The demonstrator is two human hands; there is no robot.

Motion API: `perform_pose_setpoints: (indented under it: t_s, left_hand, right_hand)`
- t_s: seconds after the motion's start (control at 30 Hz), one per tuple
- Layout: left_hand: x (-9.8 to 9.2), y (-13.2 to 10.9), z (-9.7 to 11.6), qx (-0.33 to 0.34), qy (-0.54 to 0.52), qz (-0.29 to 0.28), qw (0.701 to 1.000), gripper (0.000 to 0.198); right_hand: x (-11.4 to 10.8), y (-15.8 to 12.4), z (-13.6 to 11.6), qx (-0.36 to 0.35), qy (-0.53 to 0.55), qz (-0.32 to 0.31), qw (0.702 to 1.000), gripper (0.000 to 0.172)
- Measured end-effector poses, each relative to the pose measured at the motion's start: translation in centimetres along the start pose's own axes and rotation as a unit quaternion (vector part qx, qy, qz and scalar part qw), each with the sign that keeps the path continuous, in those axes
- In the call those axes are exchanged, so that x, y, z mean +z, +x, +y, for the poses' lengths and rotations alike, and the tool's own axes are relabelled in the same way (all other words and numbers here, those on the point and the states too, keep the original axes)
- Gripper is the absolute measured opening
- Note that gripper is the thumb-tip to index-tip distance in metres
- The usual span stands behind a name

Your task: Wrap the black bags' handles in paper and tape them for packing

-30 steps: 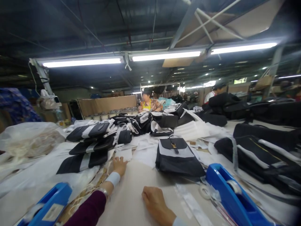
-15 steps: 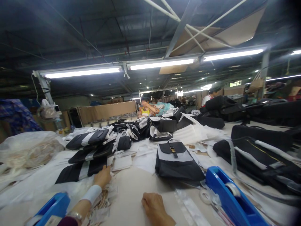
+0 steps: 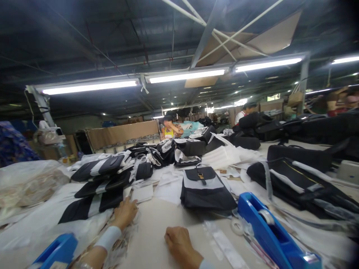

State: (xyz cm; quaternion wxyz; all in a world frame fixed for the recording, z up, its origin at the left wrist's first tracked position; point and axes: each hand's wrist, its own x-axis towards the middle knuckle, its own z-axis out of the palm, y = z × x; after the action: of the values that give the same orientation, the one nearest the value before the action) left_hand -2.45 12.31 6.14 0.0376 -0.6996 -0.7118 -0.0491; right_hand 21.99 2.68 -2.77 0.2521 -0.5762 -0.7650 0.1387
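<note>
My left hand (image 3: 125, 213) rests with curved fingers at the edge of a beige board (image 3: 151, 243), beside crumpled translucent wrapping and close to a black-and-grey bag panel (image 3: 91, 206). It holds nothing I can see. My right hand (image 3: 179, 243) lies curled on the board, empty. A black backpack (image 3: 207, 192) with a grey band and gold buckle stands beyond it. A blue tape dispenser (image 3: 269, 228) lies to its right, and another blue dispenser (image 3: 57, 248) sits by my left forearm.
Black bags (image 3: 294, 183) heap up on the right, and several black-and-white bag pieces (image 3: 143, 164) pile up ahead. A clear sack (image 3: 28, 185) of pale material lies at the left. Co-workers (image 3: 169, 129) sit and stand beyond the table.
My left hand has moved left and nearer to me, and the maroon sleeve has dropped out of view. My right hand has barely moved. The whole view has tilted slightly.
</note>
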Motion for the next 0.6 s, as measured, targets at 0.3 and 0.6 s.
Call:
perform_pose_setpoints:
  t_s: [0.3, 0.6]
  left_hand:
    - [2.5, 0.2, 8.6, 0.129, -0.202, -0.047, 0.970, 0.037]
    - [8.1, -0.7, 13.9, 0.111, -0.443, -0.019, 0.889, 0.029]
  right_hand:
    - [-2.1, -0.3, -0.3, -0.007, 0.051, 0.017, 0.999, 0.013]
    - [-15.6, 7.3, 3.8, 0.144, -0.037, 0.188, 0.971, 0.034]
